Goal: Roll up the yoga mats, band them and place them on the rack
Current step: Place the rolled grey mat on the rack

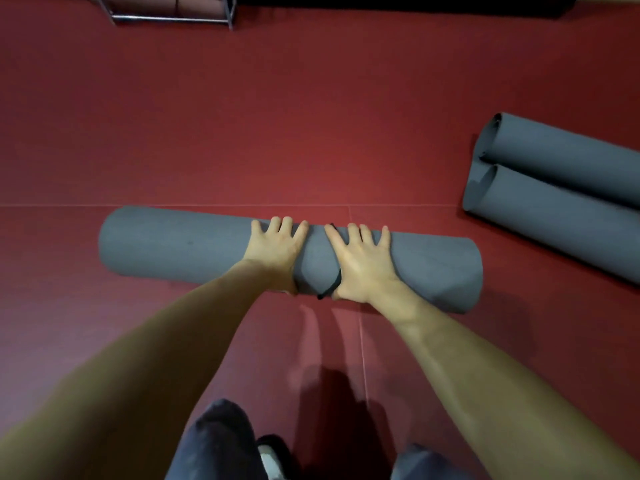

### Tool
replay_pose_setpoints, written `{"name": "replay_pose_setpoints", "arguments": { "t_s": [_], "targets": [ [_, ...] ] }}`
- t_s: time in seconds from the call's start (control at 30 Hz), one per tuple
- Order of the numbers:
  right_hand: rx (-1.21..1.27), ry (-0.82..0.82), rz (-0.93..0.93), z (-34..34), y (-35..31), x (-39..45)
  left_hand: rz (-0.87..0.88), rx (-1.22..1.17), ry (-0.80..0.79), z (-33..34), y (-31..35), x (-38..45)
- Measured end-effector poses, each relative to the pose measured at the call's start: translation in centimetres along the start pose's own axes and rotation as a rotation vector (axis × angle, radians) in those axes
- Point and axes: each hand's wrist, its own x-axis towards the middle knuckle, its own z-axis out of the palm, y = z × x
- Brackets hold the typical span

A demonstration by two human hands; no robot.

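A grey rolled yoga mat [180, 247] lies crosswise on the red floor in front of me. My left hand [277, 251] presses on top of its middle with the fingers spread. My right hand [363, 261] lies flat on the roll just to the right, fingers also spread. A thin black band [325, 293] runs round the mat along the thumb side of my right hand, and part of it is hidden under that hand. The mat is squeezed narrower between my hands.
Two more grey mats [561, 202], loosely rolled, lie side by side at the right edge. A metal rack [173, 18] stands at the far top left. My knees [214, 441] are at the bottom of the view.
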Motion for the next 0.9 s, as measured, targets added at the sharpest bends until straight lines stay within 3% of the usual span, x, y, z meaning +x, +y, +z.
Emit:
{"name": "replay_pose_setpoints", "arguments": {
  "t_s": [0.5, 0.67, 0.9],
  "targets": [
    [-0.119, 0.029, -0.119, -40.7, -4.7, -4.5, -0.135, -0.075, 0.046, -33.4, -15.5, -16.3],
    [-0.165, 0.072, -0.186, -48.5, -6.1, -4.7, -0.195, -0.107, 0.079, -39.1, -18.9, -20.2],
    [-0.189, 0.13, -0.22, -53.8, -7.0, -2.4, -0.236, -0.113, 0.123, -43.2, -23.0, -20.2]
  ]
}}
